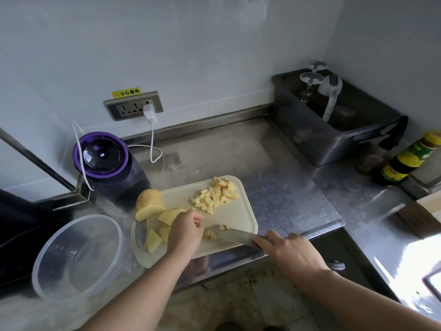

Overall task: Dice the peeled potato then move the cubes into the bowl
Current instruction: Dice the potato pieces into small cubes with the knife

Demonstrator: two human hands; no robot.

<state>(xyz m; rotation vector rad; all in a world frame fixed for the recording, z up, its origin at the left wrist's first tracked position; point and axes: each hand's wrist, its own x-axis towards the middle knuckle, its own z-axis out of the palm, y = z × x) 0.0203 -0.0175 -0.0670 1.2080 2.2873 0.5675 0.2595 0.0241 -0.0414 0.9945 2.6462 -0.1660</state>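
Observation:
A pale cutting board (235, 215) lies on the steel counter. A heap of potato cubes (216, 194) sits at its far right. A large potato chunk (149, 204) and several slices (160, 231) lie at its left end. My left hand (187, 231) presses down on a potato piece (211, 234) near the board's front edge, fingers curled over it. My right hand (285, 250) grips the handle of a knife (235, 236) whose blade lies against that piece. A clear plastic bowl (78, 256) stands to the left of the board with nothing in it.
A purple-lidded appliance (102, 155) stands behind the board, its white cable running to a wall socket (133, 106). A dark bin (334, 123) with upturned glasses sits at the back right. Sauce bottles (405, 158) stand at the far right. The counter's front edge runs just below the board.

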